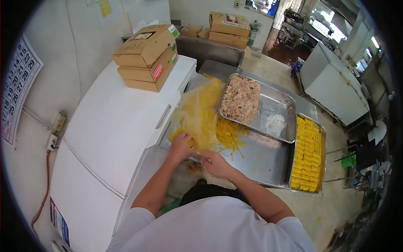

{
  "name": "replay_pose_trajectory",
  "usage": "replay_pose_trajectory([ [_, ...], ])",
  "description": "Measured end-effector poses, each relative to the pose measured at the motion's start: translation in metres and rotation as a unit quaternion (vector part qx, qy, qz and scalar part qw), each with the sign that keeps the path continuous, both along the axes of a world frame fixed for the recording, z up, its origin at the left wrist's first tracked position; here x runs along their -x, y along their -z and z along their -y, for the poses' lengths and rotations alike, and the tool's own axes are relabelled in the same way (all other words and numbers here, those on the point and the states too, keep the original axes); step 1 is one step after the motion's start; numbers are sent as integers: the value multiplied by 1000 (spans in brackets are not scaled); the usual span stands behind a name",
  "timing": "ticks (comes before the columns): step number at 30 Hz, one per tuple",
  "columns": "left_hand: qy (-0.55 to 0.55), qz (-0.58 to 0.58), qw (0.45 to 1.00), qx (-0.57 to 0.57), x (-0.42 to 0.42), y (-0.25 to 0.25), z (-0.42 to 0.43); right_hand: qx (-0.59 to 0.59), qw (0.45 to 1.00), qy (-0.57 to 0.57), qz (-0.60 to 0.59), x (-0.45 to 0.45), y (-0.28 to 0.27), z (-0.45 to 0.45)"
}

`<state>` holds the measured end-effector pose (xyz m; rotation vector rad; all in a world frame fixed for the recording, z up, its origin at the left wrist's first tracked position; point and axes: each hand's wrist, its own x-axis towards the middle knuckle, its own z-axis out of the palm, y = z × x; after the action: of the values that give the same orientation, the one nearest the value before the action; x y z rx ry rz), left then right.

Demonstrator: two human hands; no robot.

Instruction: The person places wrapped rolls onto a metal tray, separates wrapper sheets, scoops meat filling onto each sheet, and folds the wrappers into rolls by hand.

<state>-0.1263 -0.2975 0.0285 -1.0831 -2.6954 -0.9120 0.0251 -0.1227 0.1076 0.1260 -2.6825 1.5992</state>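
Observation:
Both hands are at the near edge of a clear plastic bag [197, 111] with yellow contents, lying on the metal table [264, 161]. My left hand [181, 145] has its fingers closed on the bag's lower left edge. Just to its right, my right hand [213, 161] pinches the bag's near corner. Loose yellow strips [230, 133] are spread beside and under the bag. Right of the bag, a metal tray [277, 101] holds a block of minced filling [240, 98] in its left half. Farther right, another tray [324, 153] is packed with rows of yellow rolls [306, 157].
On the left, a white chest freezer [105, 126] carries stacked cardboard boxes [145, 61]. More boxes [228, 29] stand beyond the table. A white cabinet [331, 82] is at the back right. A calendar [21, 84] and an outlet [58, 122] are on the left wall.

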Motion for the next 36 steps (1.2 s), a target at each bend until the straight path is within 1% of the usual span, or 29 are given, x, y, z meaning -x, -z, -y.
replay_pose_trajectory([
  [1, 18, -15, 1000, -4, -2, 1, -1, 10, 1000, 4, 15, 11, 12, 5],
  [2, 35, -31, 999, -8, -2, 2, 0, -53, 997, 47, -6, 21, 37, -1],
  [3, 23, 3, 1000, -5, 3, 5, 0, -116, 989, 88, -29, 34, 67, -12],
  [4, 11, 38, 999, -1, 11, 13, -1, -179, 974, 128, -52, 42, 81, -20],
  [5, -2, 75, 997, 4, 13, 18, 0, -172, 974, 142, -48, 41, 78, -25],
  [7, -79, 58, 989, -111, 10, 22, 2, -159, 972, 168, -42, 40, 65, -33],
  [8, -118, 49, 978, -167, 9, 24, 3, -120, 975, 186, -7, 40, 60, -33],
  [10, -157, 202, 931, -261, 10, 19, 7, -40, 973, 220, 62, 41, 47, -30],
  [11, -174, 276, 895, -304, 10, 16, 10, -47, 972, 220, 70, 39, 40, -28],
  [13, -211, 343, 828, -390, 10, 6, 16, -62, 970, 220, 83, 39, 20, -20],
  [14, -228, 374, 789, -430, 9, 0, 17, -59, 972, 221, 46, 39, 26, -18],
  [16, -223, 412, 770, -432, 14, 6, 23, -55, 973, 221, -26, 37, 37, -10],
  [17, -221, 431, 760, -433, 15, 9, 25, -43, 976, 215, -5, 37, 42, -10],
  [19, -194, 399, 776, -449, -1, -3, 16, -16, 979, 201, 35, 37, 33, -5],
  [20, -181, 381, 783, -457, -8, -11, 10, -1, 982, 188, 33, 38, 29, -2],
  [22, -143, 412, 783, -443, -13, -11, 4, 29, 986, 159, 30, 41, 22, 6],
  [23, -123, 427, 783, -435, -14, -12, 2, -9, 987, 162, -6, 44, 21, 13],
  [25, -119, 444, 781, -422, -18, -16, -1, -86, 979, 170, -77, 49, 26, 24],
  [26, -116, 453, 780, -415, -19, -19, -2, -81, 982, 166, -31, 52, 27, 23],
  [28, -107, 440, 795, -403, -17, -20, 3, -70, 983, 157, 59, 64, 37, 18],
  [29, -103, 433, 802, -397, -16, -21, 5, -35, 984, 165, 65, 67, 44, 14],
  [31, -114, 434, 744, -495, -17, -20, 5, 35, 980, 180, 78, 71, 64, 4],
  [32, -120, 432, 710, -543, -17, -19, 4, 134, 966, 196, 103, 71, 71, 3],
  [34, -127, 412, 755, -494, -22, -20, 6, 324, 907, 221, 151, 68, 74, 3],
  [36, -136, 386, 798, -443, -29, -12, 6, 401, 863, 239, 191, 61, 68, -2],
])
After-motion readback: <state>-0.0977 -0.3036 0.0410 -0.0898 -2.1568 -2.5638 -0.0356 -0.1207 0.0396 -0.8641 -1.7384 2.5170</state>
